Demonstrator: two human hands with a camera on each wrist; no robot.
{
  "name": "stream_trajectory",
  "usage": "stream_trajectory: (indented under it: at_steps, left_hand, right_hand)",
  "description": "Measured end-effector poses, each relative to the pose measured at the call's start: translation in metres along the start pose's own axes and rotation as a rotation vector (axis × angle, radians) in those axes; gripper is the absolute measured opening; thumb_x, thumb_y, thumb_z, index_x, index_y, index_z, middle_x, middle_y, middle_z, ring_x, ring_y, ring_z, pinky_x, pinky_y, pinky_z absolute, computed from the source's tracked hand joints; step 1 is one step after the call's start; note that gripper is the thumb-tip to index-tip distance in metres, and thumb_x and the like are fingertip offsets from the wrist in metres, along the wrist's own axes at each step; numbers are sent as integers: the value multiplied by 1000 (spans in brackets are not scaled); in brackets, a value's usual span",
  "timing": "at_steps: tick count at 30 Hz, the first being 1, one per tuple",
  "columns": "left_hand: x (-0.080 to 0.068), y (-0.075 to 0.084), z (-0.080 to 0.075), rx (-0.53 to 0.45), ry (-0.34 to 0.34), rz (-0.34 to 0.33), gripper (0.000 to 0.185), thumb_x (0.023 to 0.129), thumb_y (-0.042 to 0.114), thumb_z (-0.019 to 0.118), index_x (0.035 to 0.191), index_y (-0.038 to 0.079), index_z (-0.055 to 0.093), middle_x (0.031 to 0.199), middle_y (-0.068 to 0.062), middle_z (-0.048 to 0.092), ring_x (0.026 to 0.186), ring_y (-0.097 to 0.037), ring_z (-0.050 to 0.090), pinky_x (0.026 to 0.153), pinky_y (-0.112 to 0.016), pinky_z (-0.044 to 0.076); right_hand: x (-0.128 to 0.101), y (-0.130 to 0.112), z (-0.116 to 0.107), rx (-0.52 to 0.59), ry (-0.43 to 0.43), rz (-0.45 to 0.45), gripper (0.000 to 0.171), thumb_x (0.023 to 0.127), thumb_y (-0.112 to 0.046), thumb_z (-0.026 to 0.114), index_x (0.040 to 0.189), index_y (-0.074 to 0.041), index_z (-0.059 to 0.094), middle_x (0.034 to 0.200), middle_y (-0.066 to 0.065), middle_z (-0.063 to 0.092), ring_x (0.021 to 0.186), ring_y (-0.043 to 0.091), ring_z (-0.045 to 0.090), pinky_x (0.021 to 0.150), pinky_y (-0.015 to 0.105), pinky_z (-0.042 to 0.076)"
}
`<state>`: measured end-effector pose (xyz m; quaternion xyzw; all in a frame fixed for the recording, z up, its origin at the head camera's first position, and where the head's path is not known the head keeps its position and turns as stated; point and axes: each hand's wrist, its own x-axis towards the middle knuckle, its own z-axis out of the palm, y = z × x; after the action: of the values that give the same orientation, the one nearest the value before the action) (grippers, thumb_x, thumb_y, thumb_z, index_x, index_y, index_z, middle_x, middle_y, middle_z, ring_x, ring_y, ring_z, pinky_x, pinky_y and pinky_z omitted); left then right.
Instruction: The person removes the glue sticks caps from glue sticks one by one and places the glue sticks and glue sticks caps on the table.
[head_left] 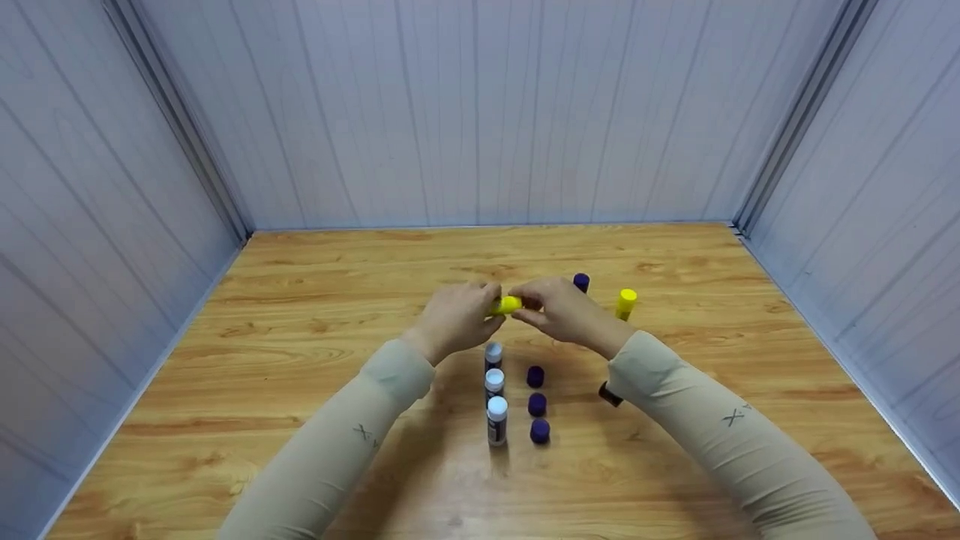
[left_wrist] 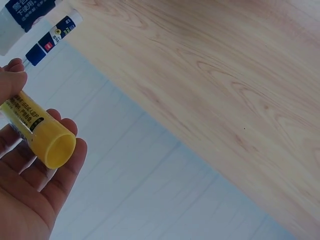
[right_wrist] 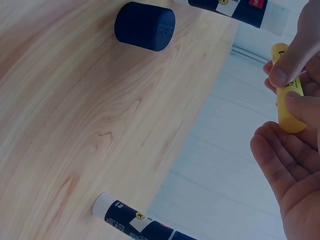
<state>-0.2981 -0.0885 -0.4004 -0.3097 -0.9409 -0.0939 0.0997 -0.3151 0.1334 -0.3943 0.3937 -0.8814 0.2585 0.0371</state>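
In the head view, my left hand (head_left: 459,315) grips a yellow glue stick (head_left: 508,305) that lies roughly level between both hands. The thumb and fingers of my right hand (head_left: 559,309) pinch its right end. Printed lettering runs along the yellow barrel (left_wrist: 30,120) in the left wrist view, with left-hand fingers behind it. The right wrist view shows both thumbs on the glue stick (right_wrist: 286,116). Close below the hands stand three glue sticks with white tops (head_left: 497,409), lined up front to back. Three dark blue caps (head_left: 537,405) form a row just right of them.
Beyond my right hand stand a dark blue-topped stick (head_left: 581,281) and another yellow glue stick (head_left: 626,301). A dark object (head_left: 610,394) lies partly hidden by my right sleeve. Pale panel walls (head_left: 480,112) enclose the wooden table (head_left: 315,300) at the back and sides.
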Motion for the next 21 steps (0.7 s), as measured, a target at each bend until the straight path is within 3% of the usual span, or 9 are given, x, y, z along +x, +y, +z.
stream_trajectory:
  at_steps: [10, 17, 21]
  left_hand:
    - [3, -2, 5, 94, 21, -56, 27, 108, 25, 70, 121, 2, 69, 110, -15, 77, 93, -31, 78, 80, -45, 67]
    - [2, -3, 7, 122, 106, -50, 21, 105, 20, 74, 104, 0, 73, 94, -16, 78, 78, -32, 77, 69, -46, 66]
    - [2, -5, 7, 109, 105, -58, 21, 104, 21, 74, 100, 0, 74, 89, -15, 78, 74, -31, 75, 67, -46, 66]
  right_hand:
    - [2, 2, -2, 123, 8, 45, 25, 107, -16, 71, 128, -5, 78, 113, 12, 81, 92, 22, 76, 86, 42, 65]
    - [0, 0, -5, 139, 21, 13, 24, 105, -13, 73, 127, -4, 77, 114, 14, 81, 96, 26, 77, 89, 44, 65]
    - [-1, 2, -7, 94, 33, -33, 23, 105, -12, 73, 126, -3, 77, 111, 14, 81, 94, 26, 77, 87, 44, 65]
